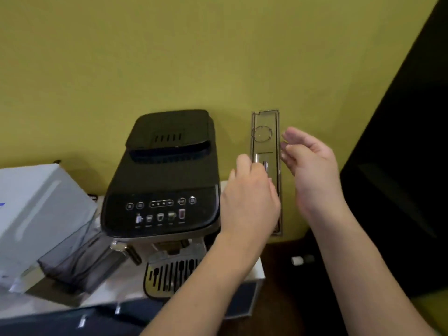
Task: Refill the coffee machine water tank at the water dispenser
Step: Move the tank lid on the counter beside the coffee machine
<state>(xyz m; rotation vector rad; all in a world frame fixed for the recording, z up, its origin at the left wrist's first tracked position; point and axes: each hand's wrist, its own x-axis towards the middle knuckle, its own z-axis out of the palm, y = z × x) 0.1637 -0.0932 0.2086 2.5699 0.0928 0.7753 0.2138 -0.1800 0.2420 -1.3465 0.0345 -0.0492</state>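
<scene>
The black coffee machine point(167, 180) stands on a white surface against the yellow-green wall. Just to its right, apart from its side, is the narrow clear water tank point(265, 132), seen from above with its lid on. My left hand point(249, 200) is closed on the tank's left edge, near a small metal piece in the lid, and covers its lower half. My right hand point(312, 170) hovers at the tank's right edge with fingers spread, its fingertips close to or just touching the rim. No water dispenser is in view.
A white box point(36, 214) and a dark clear container point(80, 263) sit left of the machine. The metal drip tray point(169, 270) juts out in front. A large black panel point(407, 178) stands at the right. Small white and grey objects point(301, 259) lie on the dark floor.
</scene>
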